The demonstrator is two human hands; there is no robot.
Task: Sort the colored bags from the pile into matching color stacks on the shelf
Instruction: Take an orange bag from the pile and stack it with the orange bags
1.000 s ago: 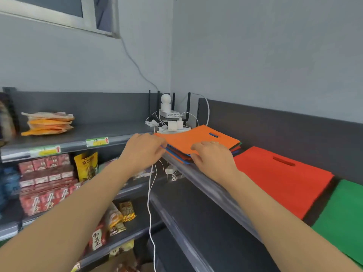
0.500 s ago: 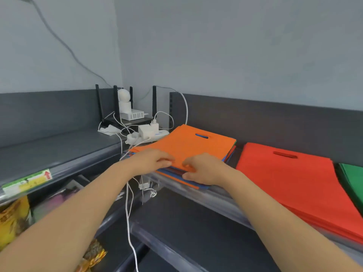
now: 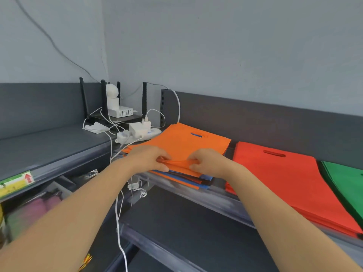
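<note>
Head view: both hands meet at the near edge of the mixed pile [image 3: 186,178] on the shelf [image 3: 196,195]. The left hand [image 3: 151,158] and the right hand [image 3: 208,161] each pinch the front hem of the top orange bag [image 3: 180,142]. The fingers curl round the cloth, so each grip is pressed together on it, and a small ridge of orange stands up between them. Half a second earlier that hem lies flat under the fingertips. Now it is peeled off the layers below, which I read as the bag being separated for a lift.

Directly under the grip the rest of the pile shows blue and orange edges, fanned out over the shelf lip. Beyond the grip the bag's handle slot lies flat, so only the near edge is up. To the right of the grip, just beside the pile, lies the red stack [image 3: 279,177], and further right the green stack [image 3: 345,179]. Left of and beyond the grip sit a power strip [image 3: 137,134] and a router [image 3: 117,118], and a white cable [image 3: 117,213] hangs below the left wrist.

No separate orange stack shows here, so where this bag belongs cannot be told; the cloth looks thin and limp, and a second layer might come up with it
</note>
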